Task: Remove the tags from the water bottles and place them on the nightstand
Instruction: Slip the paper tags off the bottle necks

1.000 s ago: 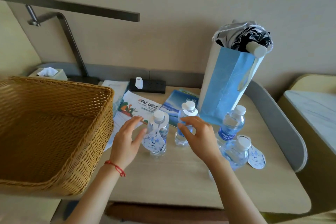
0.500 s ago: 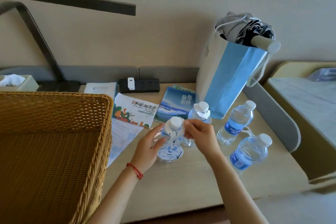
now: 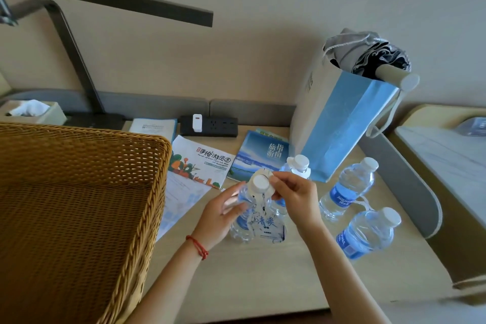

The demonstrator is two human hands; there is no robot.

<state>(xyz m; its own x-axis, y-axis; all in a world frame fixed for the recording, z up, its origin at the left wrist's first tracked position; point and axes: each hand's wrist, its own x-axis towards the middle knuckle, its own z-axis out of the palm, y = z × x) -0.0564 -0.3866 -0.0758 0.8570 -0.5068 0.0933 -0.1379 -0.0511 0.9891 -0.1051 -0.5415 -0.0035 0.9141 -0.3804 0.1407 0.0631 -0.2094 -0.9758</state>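
Observation:
My left hand [image 3: 219, 214] grips the body of a clear water bottle [image 3: 243, 221] with a white cap, standing near the middle of the nightstand [image 3: 249, 279]. A white and blue paper tag [image 3: 268, 223] hangs from its neck down its front. My right hand [image 3: 294, 196] pinches the tag's collar beside the cap. A second tagged bottle [image 3: 298, 166] stands just behind my right hand. Two bottles without hanging tags are at the right: one upright [image 3: 347, 189], one nearer and leaning [image 3: 368, 234].
A large wicker basket [image 3: 79, 205] fills the left. Brochures [image 3: 202, 160], a blue booklet [image 3: 259, 156] and a black power strip [image 3: 209, 126] lie behind the bottles. A blue paper bag [image 3: 339, 126] holding a folded umbrella stands at the back right. A lamp arm [image 3: 76, 52] rises behind the basket.
My left hand closed on the front bottle and my right hand moved from the rear bottle to this bottle's tag at the neck. The camera shifted closer and to the right.

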